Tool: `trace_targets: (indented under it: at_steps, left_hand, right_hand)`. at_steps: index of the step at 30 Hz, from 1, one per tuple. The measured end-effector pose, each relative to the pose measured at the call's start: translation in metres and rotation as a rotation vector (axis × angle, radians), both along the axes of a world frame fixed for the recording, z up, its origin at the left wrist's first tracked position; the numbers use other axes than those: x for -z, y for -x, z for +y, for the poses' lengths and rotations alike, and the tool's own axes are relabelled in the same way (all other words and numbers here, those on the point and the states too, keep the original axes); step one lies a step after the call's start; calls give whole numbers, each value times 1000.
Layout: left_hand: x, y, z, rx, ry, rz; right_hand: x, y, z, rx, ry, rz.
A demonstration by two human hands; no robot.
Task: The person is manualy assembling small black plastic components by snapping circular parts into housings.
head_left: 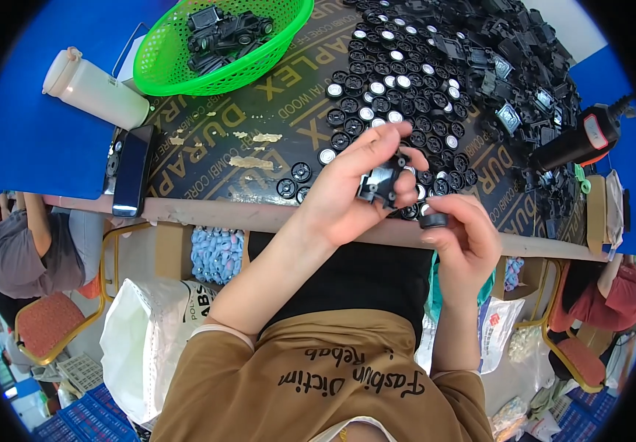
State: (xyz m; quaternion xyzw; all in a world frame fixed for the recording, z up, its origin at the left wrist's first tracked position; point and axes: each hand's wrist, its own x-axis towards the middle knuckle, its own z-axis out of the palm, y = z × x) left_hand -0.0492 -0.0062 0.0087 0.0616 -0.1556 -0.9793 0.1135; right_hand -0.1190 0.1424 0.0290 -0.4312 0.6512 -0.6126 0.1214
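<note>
My left hand (351, 184) is closed around a small black plastic toy car chassis (381, 186) and holds it above the table's near edge. Part of the chassis is hidden by the fingers. Just to the right, my right hand (469, 239) pinches a small black wheel (434, 220) between thumb and fingers. The wheel is close to the chassis but apart from it. Beyond my hands, many loose black wheels (338, 116), some with silver-white centres, are spread over the dark printed tabletop (215, 144).
A green plastic basket (218, 82) at the far left holds black chassis. Left of it are a white bottle (97, 90) and a phone (133, 171). Black parts (532, 81) are heaped at right beside a black cylindrical tool (579, 140). People sit at both sides.
</note>
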Motion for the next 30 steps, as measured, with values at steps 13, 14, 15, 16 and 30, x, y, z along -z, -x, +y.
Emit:
trace_targets:
  at_steps: [13, 14, 15, 16, 30]
  left_hand:
    - [-24, 4, 25, -136, -122, -17]
    - [-25, 4, 27, -157, -94, -40]
    - [-26, 3, 28, -178, -64, -63]
    - [-26, 2, 30, -212, -25, -73]
    - [-23, -1, 50, -431, 206, -162]
  right_hand:
    - [-1, -11, -19, 192, 118, 710]
    - [1, -11, -20, 192, 117, 710]
    - [6, -11, -21, 182, 159, 670]
    - [8, -11, -22, 172, 201, 630]
    - [13, -14, -25, 198, 51, 708]
